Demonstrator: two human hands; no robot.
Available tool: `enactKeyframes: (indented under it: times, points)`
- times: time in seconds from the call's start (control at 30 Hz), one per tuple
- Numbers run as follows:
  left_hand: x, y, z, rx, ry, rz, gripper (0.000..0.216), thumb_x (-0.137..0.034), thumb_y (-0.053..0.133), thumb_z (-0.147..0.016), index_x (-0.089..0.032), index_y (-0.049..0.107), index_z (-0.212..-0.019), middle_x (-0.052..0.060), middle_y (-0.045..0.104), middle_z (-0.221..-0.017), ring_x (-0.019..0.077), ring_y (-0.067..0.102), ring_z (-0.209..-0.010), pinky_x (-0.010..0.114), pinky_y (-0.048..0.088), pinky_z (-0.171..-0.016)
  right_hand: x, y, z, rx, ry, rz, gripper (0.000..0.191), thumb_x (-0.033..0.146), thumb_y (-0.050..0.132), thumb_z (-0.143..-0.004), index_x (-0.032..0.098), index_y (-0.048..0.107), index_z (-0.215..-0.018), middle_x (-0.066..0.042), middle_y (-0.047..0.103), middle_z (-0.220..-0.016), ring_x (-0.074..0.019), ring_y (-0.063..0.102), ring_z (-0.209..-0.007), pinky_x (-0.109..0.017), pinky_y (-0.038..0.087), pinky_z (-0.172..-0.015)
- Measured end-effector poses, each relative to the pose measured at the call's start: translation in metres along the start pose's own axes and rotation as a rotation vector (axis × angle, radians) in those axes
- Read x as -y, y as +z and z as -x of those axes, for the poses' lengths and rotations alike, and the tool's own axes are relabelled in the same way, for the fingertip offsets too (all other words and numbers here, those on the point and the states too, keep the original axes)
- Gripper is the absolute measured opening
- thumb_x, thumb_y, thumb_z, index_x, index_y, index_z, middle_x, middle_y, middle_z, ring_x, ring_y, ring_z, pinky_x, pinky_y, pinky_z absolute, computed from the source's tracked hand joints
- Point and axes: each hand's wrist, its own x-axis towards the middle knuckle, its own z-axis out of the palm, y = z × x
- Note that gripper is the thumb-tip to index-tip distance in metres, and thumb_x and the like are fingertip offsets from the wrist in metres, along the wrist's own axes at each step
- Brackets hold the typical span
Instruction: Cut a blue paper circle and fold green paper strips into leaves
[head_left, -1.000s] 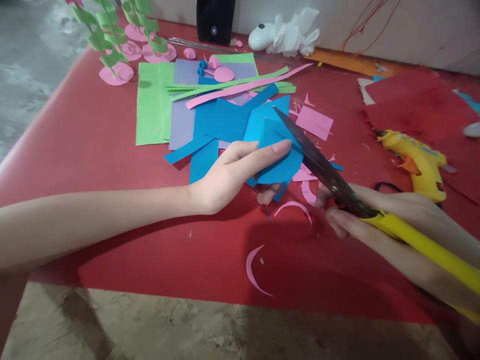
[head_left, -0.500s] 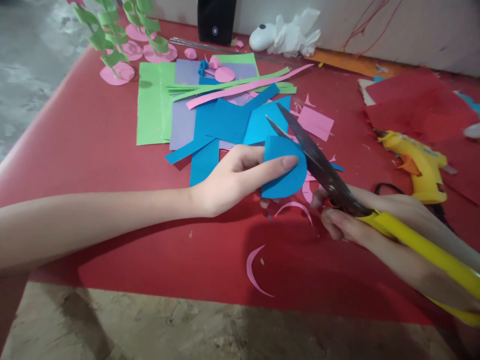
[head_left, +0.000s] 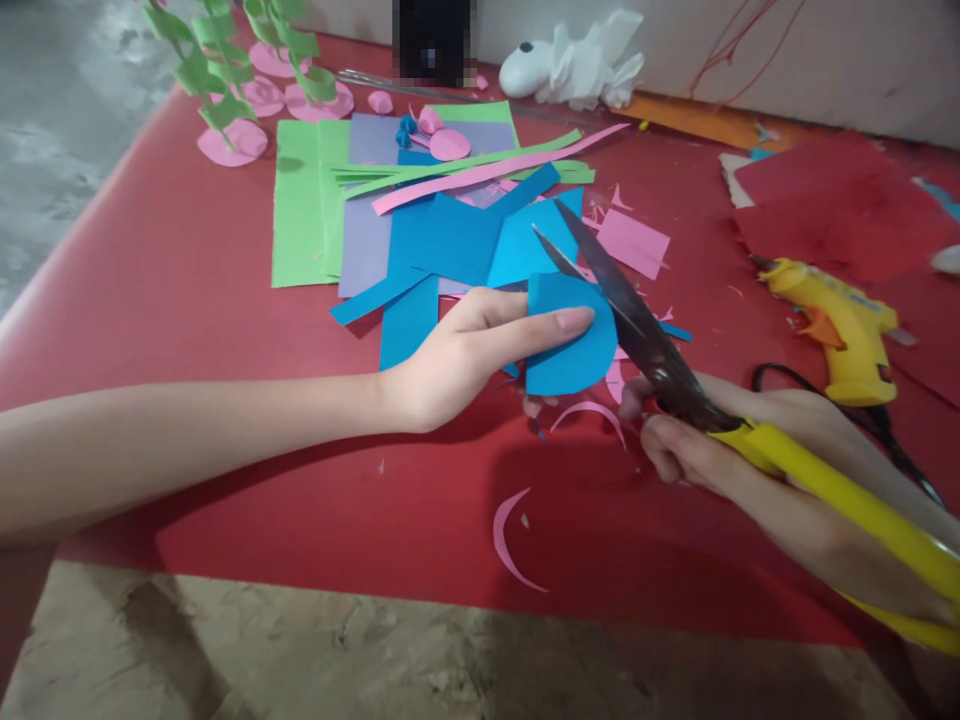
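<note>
Pinched between the thumb and fingers of my left hand (head_left: 465,350) is a piece of blue paper (head_left: 574,355) with a rounded right side and a straight left edge. My right hand (head_left: 720,450) grips a pair of scissors (head_left: 652,350) with long dark blades and yellow handles. The blades stand apart and point up and to the left, at the upper right edge of the blue paper. Behind my left hand lie blue sheets (head_left: 457,240) and strips, over purple and green paper (head_left: 296,210).
A yellow glue gun (head_left: 840,325) lies at the right, near red sheets (head_left: 840,210). Pink offcuts (head_left: 510,540) are scattered on the red table (head_left: 262,490). Green paper spirals on pink discs (head_left: 232,143) stand back left. A white figure (head_left: 570,65) sits by the wall.
Both hands stay almost in place. The blue paper has turned very slightly against the scissors, whose blades remain apart.
</note>
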Motion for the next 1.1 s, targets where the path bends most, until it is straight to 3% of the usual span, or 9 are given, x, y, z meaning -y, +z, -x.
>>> enactKeyframes:
  times: [0.13, 0.3, 0.5, 0.6, 0.7, 0.77, 0.83, 0.97, 1.1]
  points:
    - [-0.001, 0.0, 0.001, -0.007, -0.006, -0.014, 0.044, -0.027, 0.055, -0.09, -0.016, 0.057, -0.047, -0.006, 0.058, -0.046, 0.0039, 0.056, -0.047, 0.016, 0.049, -0.053, -0.005, -0.002, -0.001, 0.039, -0.055, 0.04, 0.018, 0.034, 0.039, -0.095, 0.025, 0.052, -0.086, 0.005, 0.058, -0.057, -0.0112, 0.056, -0.046, -0.025, 0.038, -0.044]
    - [0.0, 0.0, 0.002, -0.01, -0.032, -0.027, 0.045, -0.044, 0.066, -0.081, -0.017, 0.054, -0.048, -0.005, 0.058, -0.05, 0.0052, 0.056, -0.049, 0.019, 0.048, -0.052, -0.002, -0.006, -0.001, -0.043, -0.14, 0.12, 0.017, 0.033, 0.043, -0.094, 0.025, 0.051, -0.082, 0.006, 0.053, -0.049, -0.0092, 0.047, -0.035, -0.025, 0.033, -0.039]
    - [0.0, 0.001, 0.003, -0.04, -0.017, -0.117, 0.055, -0.05, 0.065, -0.08, -0.017, 0.04, -0.045, -0.005, 0.039, -0.041, 0.0027, 0.038, -0.038, 0.02, 0.031, -0.037, -0.002, -0.005, -0.003, -0.114, 0.049, 0.02, 0.026, 0.043, 0.042, -0.093, 0.024, 0.054, -0.08, 0.006, 0.049, -0.047, -0.0067, 0.046, -0.038, -0.021, 0.04, -0.043]
    - [-0.001, 0.002, 0.004, -0.061, -0.003, -0.184, 0.04, -0.044, 0.064, -0.083, -0.018, 0.055, -0.053, -0.007, 0.039, -0.038, 0.0022, 0.034, -0.032, 0.02, 0.028, -0.034, -0.004, -0.003, -0.003, -0.153, 0.24, -0.235, 0.031, 0.053, 0.048, -0.088, 0.024, 0.057, -0.081, 0.005, 0.05, -0.048, -0.0073, 0.042, -0.035, -0.021, 0.034, -0.033]
    - [-0.002, 0.002, 0.004, -0.07, 0.085, -0.287, 0.012, -0.021, 0.062, -0.083, -0.024, 0.072, -0.089, -0.006, 0.069, -0.068, 0.006, 0.059, -0.05, 0.019, 0.05, -0.051, 0.001, -0.001, -0.003, -0.178, 0.364, -0.501, 0.042, 0.061, 0.054, -0.08, 0.021, 0.053, -0.069, 0.003, 0.047, -0.047, -0.0093, 0.043, -0.038, -0.023, 0.03, -0.031]
    - [-0.001, 0.0, 0.005, -0.023, 0.135, -0.336, 0.034, -0.008, 0.06, -0.078, -0.026, 0.071, -0.105, -0.006, 0.073, -0.106, 0.0129, 0.07, -0.085, 0.022, 0.057, -0.074, 0.006, 0.0, -0.004, -0.205, 0.387, -0.53, 0.044, 0.06, 0.055, -0.08, 0.02, 0.05, -0.061, 0.002, 0.046, -0.046, -0.0088, 0.043, -0.04, -0.022, 0.031, -0.033]
    - [0.001, -0.002, 0.007, 0.064, 0.149, -0.333, 0.048, -0.003, 0.054, -0.077, -0.029, 0.067, -0.116, -0.008, 0.065, -0.126, 0.0179, 0.064, -0.113, 0.025, 0.055, -0.092, 0.01, 0.001, -0.006, -0.234, 0.371, -0.467, 0.042, 0.055, 0.054, -0.082, 0.02, 0.051, -0.058, 0.003, 0.044, -0.044, -0.0072, 0.04, -0.039, -0.021, 0.032, -0.034]
    - [0.004, -0.001, 0.012, 0.136, 0.203, -0.382, 0.042, -0.015, 0.047, -0.092, -0.035, 0.06, -0.126, -0.011, 0.057, -0.135, 0.0156, 0.053, -0.129, 0.027, 0.045, -0.11, 0.011, 0.004, -0.007, -0.253, 0.318, -0.443, 0.032, 0.046, 0.055, -0.082, 0.02, 0.051, -0.065, 0.005, 0.047, -0.046, -0.0054, 0.041, -0.04, -0.019, 0.037, -0.041]
    - [0.005, 0.005, 0.013, 0.093, 0.277, -0.533, 0.037, -0.02, 0.053, -0.092, -0.033, 0.059, -0.126, -0.007, 0.06, -0.133, 0.0137, 0.059, -0.12, 0.023, 0.047, -0.105, 0.012, 0.007, -0.008, -0.252, 0.338, -0.504, 0.026, 0.046, 0.057, -0.08, 0.02, 0.054, -0.078, 0.007, 0.047, -0.047, -0.0057, 0.042, -0.04, -0.018, 0.035, -0.038]
